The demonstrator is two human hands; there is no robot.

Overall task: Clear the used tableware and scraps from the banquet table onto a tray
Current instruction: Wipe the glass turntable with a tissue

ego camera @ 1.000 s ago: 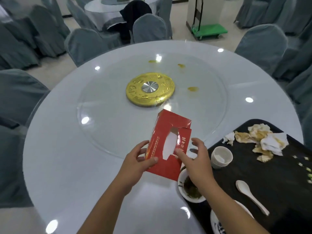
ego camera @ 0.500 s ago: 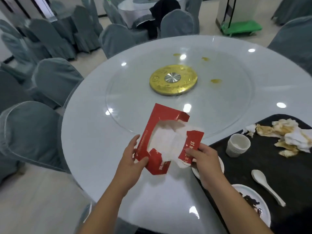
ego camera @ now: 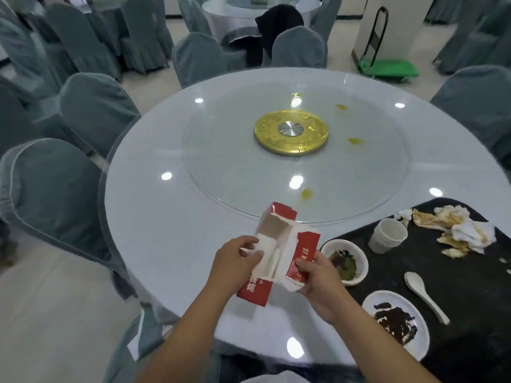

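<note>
Torn red tissue box (ego camera: 304,248) is held just over the near edge of the worktop (ego camera: 166,230), right beside the black tray (ego camera: 470,286). Left hand (ego camera: 237,258) grips the ripped-open side and right hand (ego camera: 323,283) pinches the red flap. Honestly can't tell if the white inside is tissue or bare card. The print is half covered by fingers, and the tray runs off the frame on the right.

red tissue box (ego camera: 276,230) no longer flat with small oval slot: top torn wide apart, brown inner wall and white tissues (ego camera: 269,251) exposed. left hand (ego camera: 235,258) gone from box's left edge into opening, fingers pinching tissues. right hand (ego camera: 320,277) now grips torn flap pulled out rightward. bowl (ego camera: 345,261), earlier partly hidden behind right hand, shows fully on tray (ego camera: 470,286).
</note>
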